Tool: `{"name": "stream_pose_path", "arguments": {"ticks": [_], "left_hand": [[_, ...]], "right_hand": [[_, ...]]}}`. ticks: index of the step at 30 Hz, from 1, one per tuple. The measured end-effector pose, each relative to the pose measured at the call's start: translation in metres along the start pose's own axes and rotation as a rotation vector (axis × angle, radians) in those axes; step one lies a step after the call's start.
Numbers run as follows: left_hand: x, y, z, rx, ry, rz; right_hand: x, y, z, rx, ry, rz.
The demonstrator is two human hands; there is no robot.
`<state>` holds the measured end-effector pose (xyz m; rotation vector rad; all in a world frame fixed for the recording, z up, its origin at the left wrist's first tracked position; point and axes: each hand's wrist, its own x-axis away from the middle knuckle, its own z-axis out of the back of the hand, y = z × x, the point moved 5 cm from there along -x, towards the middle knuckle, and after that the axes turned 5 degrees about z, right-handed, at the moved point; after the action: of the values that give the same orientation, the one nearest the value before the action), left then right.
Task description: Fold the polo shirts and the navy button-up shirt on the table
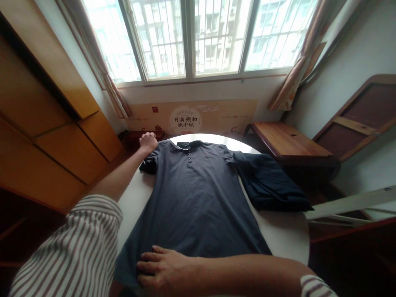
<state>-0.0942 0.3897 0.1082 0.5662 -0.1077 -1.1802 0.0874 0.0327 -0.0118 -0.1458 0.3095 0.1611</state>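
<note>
A dark grey short-sleeved polo shirt [198,198] lies spread out, front up, on a round white table [131,206], collar at the far side. My left hand [148,141] is at the shirt's left shoulder, beside the sleeve, with its fingers curled closed on the cloth; the fingertips are hidden. Across the near hem reaches my right arm. My right hand [163,267] rests palm down on the shirt's lower left corner, fingers stretched out and slightly apart. A dark bundle of cloth [149,166] shows under the left sleeve.
Folded dark navy clothing [272,181] sits on the table's right side, touching the shirt's right sleeve. Beyond the table are a wooden bench [291,140] and a printed banner [185,117] below the barred window. Wooden cabinets [71,152] stand at left.
</note>
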Motion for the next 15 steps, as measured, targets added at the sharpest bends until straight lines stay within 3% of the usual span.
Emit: {"name": "stream_pose_path", "arguments": {"ticks": [4,6,9,13,15], "left_hand": [[0.074,0.063,-0.073,-0.079,-0.162,-0.573],[0.110,0.068,-0.110,-0.151,-0.264,-0.663],[0.134,0.051,-0.143,-0.245,-0.316,-0.581],[0.135,0.032,-0.156,-0.279,-0.318,-0.538],[0.132,0.031,-0.156,-0.271,-0.304,-0.539]], "right_hand": [[-0.002,0.012,0.024,-0.112,-0.044,0.008],[0.008,0.043,0.048,-0.141,-0.025,-0.120],[0.051,0.126,0.103,-0.049,0.076,-0.530],[0.158,0.243,0.191,0.126,0.189,-1.300],[0.204,0.277,0.227,0.195,0.215,-1.485]]}}
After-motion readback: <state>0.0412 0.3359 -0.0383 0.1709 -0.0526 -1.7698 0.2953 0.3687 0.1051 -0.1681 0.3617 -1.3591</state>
